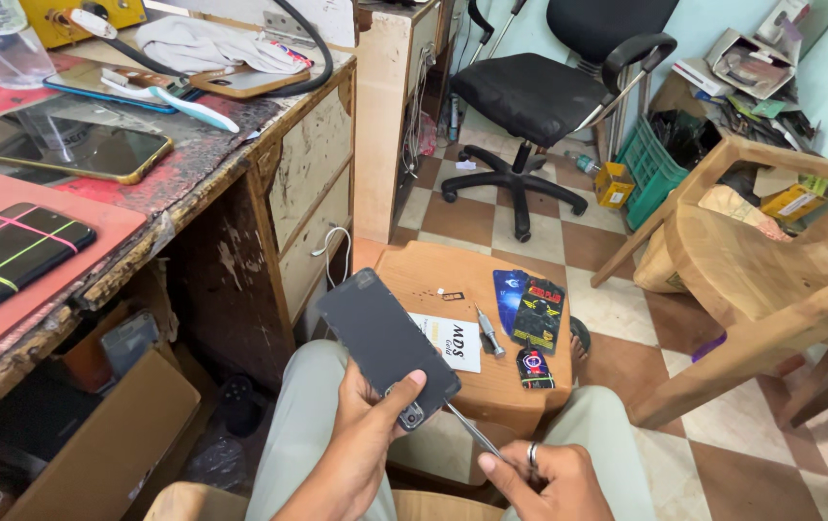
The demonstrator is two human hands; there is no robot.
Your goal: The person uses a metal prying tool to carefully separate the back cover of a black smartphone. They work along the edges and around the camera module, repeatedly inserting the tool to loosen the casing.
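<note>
The person is wearing light grey-green trousers (308, 425), covering both legs. The right hand (544, 478) is wearing a silver ring (533, 452) on one finger. Both forearms are showing no sleeves; the left hand (366, 434), at 7 o'clock, is wearing nothing.

we see left hand (368, 439) gripping a dark phone (387, 344) by its lower end, right hand (541, 475) holding a thin metal tool (473, 430) with its tip at that end, above a small wooden stool (433, 280).

A white card (455, 341) and dark blister packets (538, 315) lay on the wooden stool (433, 270); a dark-screened phone (67, 150) rested on the bench (211, 154).
</note>
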